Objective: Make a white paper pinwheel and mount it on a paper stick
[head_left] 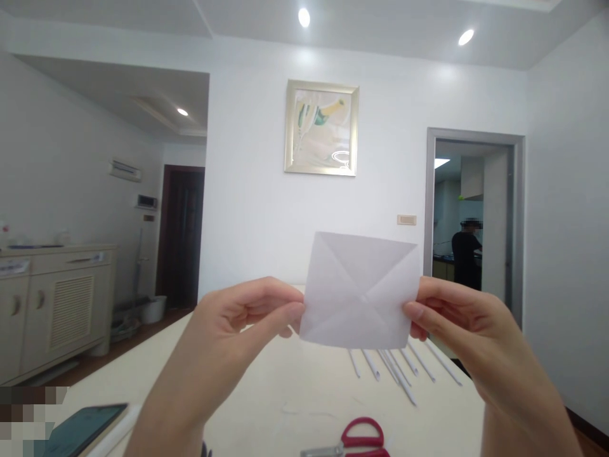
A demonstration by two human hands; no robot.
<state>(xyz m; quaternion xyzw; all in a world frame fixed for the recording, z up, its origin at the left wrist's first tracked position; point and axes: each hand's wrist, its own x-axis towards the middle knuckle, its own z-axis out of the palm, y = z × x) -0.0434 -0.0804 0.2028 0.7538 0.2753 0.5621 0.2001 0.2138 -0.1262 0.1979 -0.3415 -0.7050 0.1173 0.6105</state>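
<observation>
A square sheet of white paper (352, 273) with two diagonal creases crossing at its middle is held up above the table. My left hand (238, 330) pinches its left edge between thumb and fingers. At the right edge, my right hand (461, 324) grips it the same way, thumb in front. Below the sheet, several thin rolled paper tubes (399, 377) lie on the table. Nearer to me are scissors (364, 438) with red handles, partly cut off by the frame's bottom edge.
On the cream table (266, 393), a phone (85, 431) lies at the front left beside a white roll. A cabinet (57, 304) stands by the left wall. Through the doorway (431, 209) at right, a person (466, 254) in dark clothing is visible in another room.
</observation>
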